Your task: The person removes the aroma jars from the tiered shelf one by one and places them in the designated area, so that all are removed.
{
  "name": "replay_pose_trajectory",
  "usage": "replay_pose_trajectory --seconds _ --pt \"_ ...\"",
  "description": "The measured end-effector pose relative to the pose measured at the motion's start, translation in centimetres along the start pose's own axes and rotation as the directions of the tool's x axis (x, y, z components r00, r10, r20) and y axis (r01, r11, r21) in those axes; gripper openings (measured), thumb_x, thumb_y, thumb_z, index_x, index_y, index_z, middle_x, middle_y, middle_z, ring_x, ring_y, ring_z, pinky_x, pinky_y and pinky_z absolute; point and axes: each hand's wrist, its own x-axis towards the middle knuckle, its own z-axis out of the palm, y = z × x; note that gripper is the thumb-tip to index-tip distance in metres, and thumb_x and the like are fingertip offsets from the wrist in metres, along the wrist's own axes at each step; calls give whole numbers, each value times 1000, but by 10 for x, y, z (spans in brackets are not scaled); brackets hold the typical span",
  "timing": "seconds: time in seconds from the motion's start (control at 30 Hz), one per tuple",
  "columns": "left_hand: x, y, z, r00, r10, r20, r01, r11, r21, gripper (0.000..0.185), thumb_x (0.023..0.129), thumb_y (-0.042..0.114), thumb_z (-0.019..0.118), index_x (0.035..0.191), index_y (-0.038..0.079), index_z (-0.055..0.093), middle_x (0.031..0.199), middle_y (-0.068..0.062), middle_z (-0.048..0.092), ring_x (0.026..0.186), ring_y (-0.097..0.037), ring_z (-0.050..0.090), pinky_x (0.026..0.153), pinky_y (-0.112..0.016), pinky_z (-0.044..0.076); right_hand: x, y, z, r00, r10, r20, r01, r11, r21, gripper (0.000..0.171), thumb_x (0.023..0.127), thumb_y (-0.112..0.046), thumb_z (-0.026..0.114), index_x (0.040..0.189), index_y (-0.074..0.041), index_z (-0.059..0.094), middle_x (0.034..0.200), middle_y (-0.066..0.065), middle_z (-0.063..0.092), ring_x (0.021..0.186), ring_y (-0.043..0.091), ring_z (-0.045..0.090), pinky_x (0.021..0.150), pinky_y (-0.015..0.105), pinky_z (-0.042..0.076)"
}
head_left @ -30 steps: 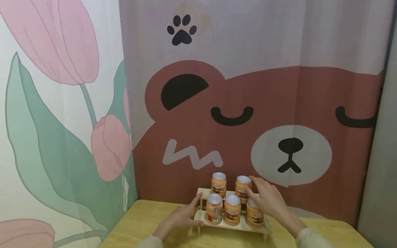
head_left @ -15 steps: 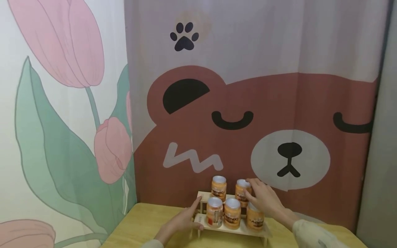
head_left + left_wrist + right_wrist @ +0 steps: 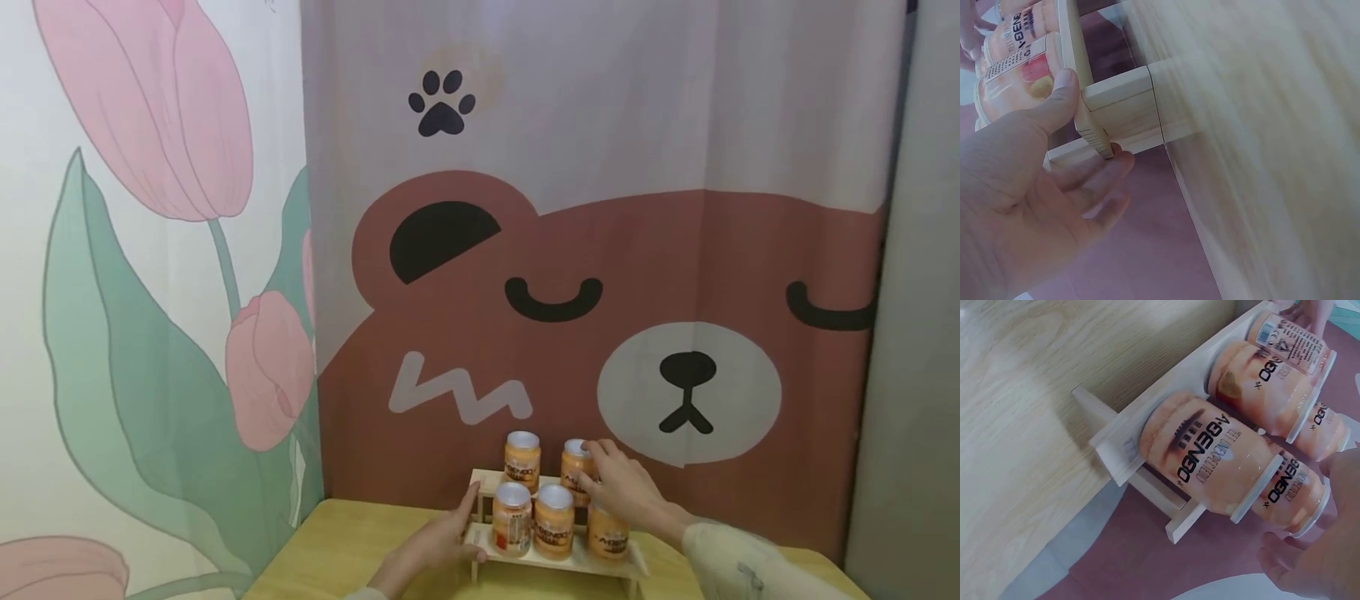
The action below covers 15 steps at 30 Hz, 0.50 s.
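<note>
A two-tier wooden rack [image 3: 555, 560] stands on the table and carries several orange cans. My left hand [image 3: 467, 523] grips the rack's left end; in the left wrist view the thumb [image 3: 1054, 100] lies on the front bar beside a front can [image 3: 1013, 78] and the fingers curl behind the side post [image 3: 1119, 109]. My right hand [image 3: 594, 468] reaches over the front right can [image 3: 606, 540] and holds the top of the back right can [image 3: 574, 477]. The right wrist view shows the cans [image 3: 1210, 456] lying across the rack [image 3: 1147, 428], with the fingers [image 3: 1313, 565] beside the back can's lid.
The light wooden table [image 3: 337, 546] runs out to the left of the rack. Close behind hangs a bear-face curtain [image 3: 600, 275], and a tulip curtain [image 3: 150, 250] closes the left side. Another back can [image 3: 522, 460] and two front cans [image 3: 512, 518] stand untouched.
My right hand has come in from just beside the back right can and closed its fingers on the can's top. The left hand stays on the rack's end. The view drifted slightly.
</note>
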Motion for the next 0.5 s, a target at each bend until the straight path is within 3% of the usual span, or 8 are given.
replay_pose_trajectory --seconds 0.3,0.4,0.5 --pt "1 5 3 1000 -3 -9 3 1000 25 116 83 46 78 164 10 3 149 -29 45 120 -34 60 99 -45 47 -1 2 4 1000 -3 19 3 1000 0 51 97 -34 70 138 -9 51 119 16 58 78 20 60 59 40 49" --pt "1 3 3 1000 -10 -20 11 999 40 117 82 49 77 165 13 2 147 -27 47 117 -33 62 96 -45 49 0 2 9 999 22 28 -25 993 119 54 96 -30 72 139 -8 46 116 17 55 81 23 60 62 44 49" --pt "0 0 3 1000 -13 -21 14 999 42 118 82 51 77 165 14 1 147 -27 48 116 -32 62 95 -45 49 0 0 16 998 57 15 -59 951 303 55 96 -23 74 136 -6 41 114 18 53 87 26 61 67 46 51"
